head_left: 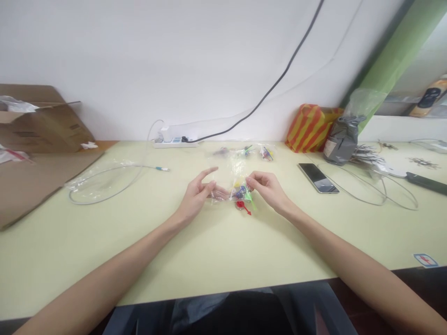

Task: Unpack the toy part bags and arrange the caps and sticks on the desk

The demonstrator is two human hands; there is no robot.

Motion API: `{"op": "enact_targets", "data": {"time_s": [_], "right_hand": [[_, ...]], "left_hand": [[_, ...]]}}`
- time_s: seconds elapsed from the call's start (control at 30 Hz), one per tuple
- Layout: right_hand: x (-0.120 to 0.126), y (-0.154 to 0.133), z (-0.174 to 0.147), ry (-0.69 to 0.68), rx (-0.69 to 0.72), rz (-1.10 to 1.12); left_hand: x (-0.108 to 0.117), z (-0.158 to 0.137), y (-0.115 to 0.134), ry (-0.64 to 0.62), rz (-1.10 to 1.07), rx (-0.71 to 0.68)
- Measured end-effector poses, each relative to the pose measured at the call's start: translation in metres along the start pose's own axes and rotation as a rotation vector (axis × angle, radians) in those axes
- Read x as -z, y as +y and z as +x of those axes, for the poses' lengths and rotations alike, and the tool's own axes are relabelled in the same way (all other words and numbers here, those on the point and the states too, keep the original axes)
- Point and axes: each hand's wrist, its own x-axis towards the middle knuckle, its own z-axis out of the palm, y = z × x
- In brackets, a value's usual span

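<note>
A clear plastic bag [236, 173] with small colourful plastic pieces [240, 191] in it is between my hands, just above the table. My right hand [267, 187] is closed, thumb and fingertips pinching the bag's right side. At the bag's left side, my left hand [197, 194] has its index finger stretched out and thumb apart; the other fingers lie straight against or behind the film. A red arrow-shaped piece [244, 207] shows below the bag's lower edge; whether it is inside or outside is unclear. A bright green piece [249, 197] is near my right fingertips.
Behind lie several small clear packets [266, 153] of coloured pieces and a power strip [176, 143]. A phone [317, 177], grey bag [342, 139] and red-yellow striped bag [310, 128] are on the right. Leftward are a looped cable [104, 201] and cardboard box [45, 121].
</note>
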Motion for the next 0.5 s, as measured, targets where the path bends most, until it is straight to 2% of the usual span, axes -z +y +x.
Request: {"op": "enact_targets", "data": {"time_s": [0.17,0.27,0.37,0.43,0.5], "right_hand": [[-0.002,0.001,0.0,0.012,-0.011,-0.019],[-0.002,0.001,0.001,0.018,-0.002,0.021],[-0.001,0.002,0.002,0.066,0.008,0.057],[0.0,0.003,0.004,0.098,0.018,0.059],[0.001,0.004,0.005,0.12,0.028,0.061]], "left_hand": [[-0.003,0.001,0.0,0.053,0.031,0.0],[0.003,0.006,-0.005,0.111,0.029,-0.007],[0.026,0.018,-0.015,0.219,0.071,-0.045],[0.05,0.029,-0.021,0.299,0.144,-0.067],[0.076,0.039,-0.027,0.326,0.191,-0.018]]}}
